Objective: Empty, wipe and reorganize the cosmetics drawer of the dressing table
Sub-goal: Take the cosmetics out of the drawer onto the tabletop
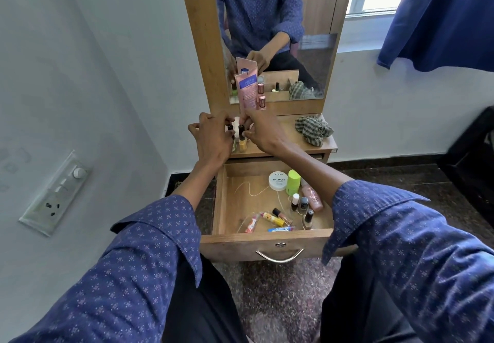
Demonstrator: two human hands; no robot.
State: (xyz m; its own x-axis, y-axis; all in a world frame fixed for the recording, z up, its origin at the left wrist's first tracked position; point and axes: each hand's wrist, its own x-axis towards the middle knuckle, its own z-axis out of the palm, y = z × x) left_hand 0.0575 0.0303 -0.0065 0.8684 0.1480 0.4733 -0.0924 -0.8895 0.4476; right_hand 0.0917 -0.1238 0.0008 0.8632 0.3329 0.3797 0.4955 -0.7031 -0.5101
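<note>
Drawer (267, 243) pulled out, cosmetics scattered inside, some labels unreadable. Above, on the table (294, 139), both arms reach forward: left hand (213, 136) and right hand (263, 134) pinch small dark-capped bottles (242, 139), fingers partly hiding them.

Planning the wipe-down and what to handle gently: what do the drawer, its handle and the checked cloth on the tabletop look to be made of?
Drawer: wood or wood-look board, matte tan, with visible grain; solid or laminate cannot be told.
Handle: polished metal, judging by its bright silver glints.
Checked cloth: soft woven fabric, green-and-cream checks, lying crumpled in folds.
</note>
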